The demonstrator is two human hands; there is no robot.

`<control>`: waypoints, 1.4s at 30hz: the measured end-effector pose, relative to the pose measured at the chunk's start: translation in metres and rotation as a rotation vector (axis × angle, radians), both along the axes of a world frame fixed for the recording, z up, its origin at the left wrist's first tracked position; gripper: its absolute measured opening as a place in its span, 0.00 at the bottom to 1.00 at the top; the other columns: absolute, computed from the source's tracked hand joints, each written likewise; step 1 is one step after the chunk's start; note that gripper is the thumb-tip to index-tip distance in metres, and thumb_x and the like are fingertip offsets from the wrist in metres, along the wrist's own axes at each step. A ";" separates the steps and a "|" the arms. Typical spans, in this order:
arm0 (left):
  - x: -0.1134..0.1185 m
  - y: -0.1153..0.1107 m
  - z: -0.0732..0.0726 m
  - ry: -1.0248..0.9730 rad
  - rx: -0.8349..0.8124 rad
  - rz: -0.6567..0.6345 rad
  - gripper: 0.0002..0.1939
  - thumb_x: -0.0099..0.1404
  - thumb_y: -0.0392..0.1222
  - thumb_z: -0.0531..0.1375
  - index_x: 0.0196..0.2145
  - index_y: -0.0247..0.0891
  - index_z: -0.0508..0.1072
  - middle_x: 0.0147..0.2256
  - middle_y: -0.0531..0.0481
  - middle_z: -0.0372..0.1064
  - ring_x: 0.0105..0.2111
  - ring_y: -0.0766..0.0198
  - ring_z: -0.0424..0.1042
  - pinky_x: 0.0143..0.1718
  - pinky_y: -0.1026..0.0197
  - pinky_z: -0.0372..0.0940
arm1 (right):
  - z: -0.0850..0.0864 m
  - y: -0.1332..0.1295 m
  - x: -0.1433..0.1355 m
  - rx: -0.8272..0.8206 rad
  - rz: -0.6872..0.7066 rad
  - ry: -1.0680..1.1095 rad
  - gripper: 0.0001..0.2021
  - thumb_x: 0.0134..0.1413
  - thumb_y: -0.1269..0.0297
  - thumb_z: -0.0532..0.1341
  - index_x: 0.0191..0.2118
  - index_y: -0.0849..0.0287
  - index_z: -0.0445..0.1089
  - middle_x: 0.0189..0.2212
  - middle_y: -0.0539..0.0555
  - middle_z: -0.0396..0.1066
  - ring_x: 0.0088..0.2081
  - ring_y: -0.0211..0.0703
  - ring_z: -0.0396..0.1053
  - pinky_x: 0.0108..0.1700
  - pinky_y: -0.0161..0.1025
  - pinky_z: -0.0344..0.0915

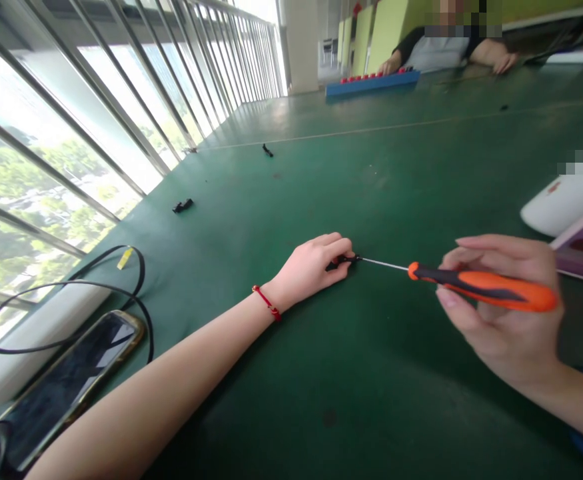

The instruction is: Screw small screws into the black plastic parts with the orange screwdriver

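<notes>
My left hand [318, 263] rests on the green tabletop, its fingers closed around a small black part [344, 259] that they mostly cover. An orange and black screwdriver [486, 285] lies across my right hand [516, 320], with the handle's end against the palm. Thumb and fingers stand on either side of the handle. The thin metal shaft points left, and its tip meets the black part or sits right at it; I cannot tell whether it is seated in a screw.
Two small black pieces [182, 205] [268, 151] lie farther off. At left are a phone [71, 387], a black cable [144, 267] and a white cylinder [46, 327] by the railing [161, 87]. A co-worker sits behind a blue rack [371, 83]. A white object [566, 200] stands right.
</notes>
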State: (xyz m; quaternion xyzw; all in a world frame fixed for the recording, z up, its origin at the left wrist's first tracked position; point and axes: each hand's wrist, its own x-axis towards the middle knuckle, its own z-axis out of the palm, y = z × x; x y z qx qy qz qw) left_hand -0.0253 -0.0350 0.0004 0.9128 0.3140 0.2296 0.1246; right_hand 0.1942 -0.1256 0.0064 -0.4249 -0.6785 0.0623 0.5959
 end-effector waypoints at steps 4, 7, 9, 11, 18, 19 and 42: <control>0.000 -0.001 0.001 -0.002 0.000 0.004 0.05 0.64 0.35 0.54 0.35 0.37 0.69 0.34 0.50 0.69 0.34 0.67 0.69 0.35 0.66 0.63 | 0.002 -0.003 -0.001 -0.094 0.007 -0.092 0.08 0.49 0.73 0.63 0.37 0.56 0.70 0.23 0.47 0.67 0.22 0.31 0.66 0.22 0.28 0.63; 0.000 -0.001 0.001 -0.007 -0.002 0.003 0.05 0.65 0.35 0.54 0.35 0.37 0.69 0.34 0.50 0.69 0.34 0.67 0.69 0.34 0.66 0.63 | 0.002 -0.005 -0.001 -0.012 -0.062 -0.090 0.11 0.46 0.73 0.65 0.37 0.57 0.70 0.30 0.49 0.69 0.28 0.32 0.70 0.28 0.28 0.68; 0.000 -0.001 0.000 -0.008 -0.005 -0.002 0.05 0.65 0.35 0.54 0.35 0.37 0.69 0.34 0.50 0.69 0.33 0.67 0.69 0.34 0.66 0.63 | 0.000 -0.005 -0.001 0.019 -0.048 -0.037 0.18 0.43 0.73 0.66 0.43 0.56 0.69 0.34 0.50 0.68 0.31 0.35 0.71 0.33 0.32 0.71; -0.001 0.000 0.000 -0.011 -0.010 -0.004 0.05 0.65 0.35 0.54 0.35 0.37 0.69 0.35 0.50 0.69 0.34 0.67 0.69 0.35 0.67 0.63 | 0.000 -0.005 0.000 -0.038 0.005 -0.020 0.19 0.45 0.71 0.65 0.46 0.55 0.68 0.32 0.49 0.67 0.29 0.35 0.69 0.30 0.32 0.70; -0.002 0.000 0.001 -0.012 -0.032 -0.001 0.05 0.64 0.35 0.54 0.36 0.37 0.70 0.36 0.50 0.70 0.35 0.67 0.69 0.36 0.66 0.63 | 0.001 -0.005 -0.002 -0.031 -0.033 -0.069 0.13 0.47 0.71 0.65 0.41 0.56 0.69 0.33 0.50 0.69 0.31 0.33 0.70 0.32 0.29 0.70; -0.002 0.000 0.001 -0.014 -0.030 -0.002 0.05 0.64 0.35 0.54 0.36 0.37 0.70 0.36 0.50 0.70 0.35 0.67 0.69 0.36 0.66 0.63 | 0.001 -0.005 -0.002 -0.023 -0.024 -0.042 0.16 0.46 0.71 0.65 0.43 0.56 0.69 0.34 0.50 0.68 0.32 0.34 0.70 0.34 0.30 0.71; -0.003 0.000 -0.001 -0.024 -0.009 -0.004 0.03 0.64 0.35 0.55 0.35 0.37 0.69 0.34 0.51 0.69 0.34 0.67 0.69 0.36 0.66 0.64 | 0.001 -0.006 -0.004 -0.084 0.067 -0.074 0.15 0.49 0.70 0.64 0.45 0.56 0.67 0.29 0.47 0.66 0.25 0.30 0.67 0.28 0.26 0.68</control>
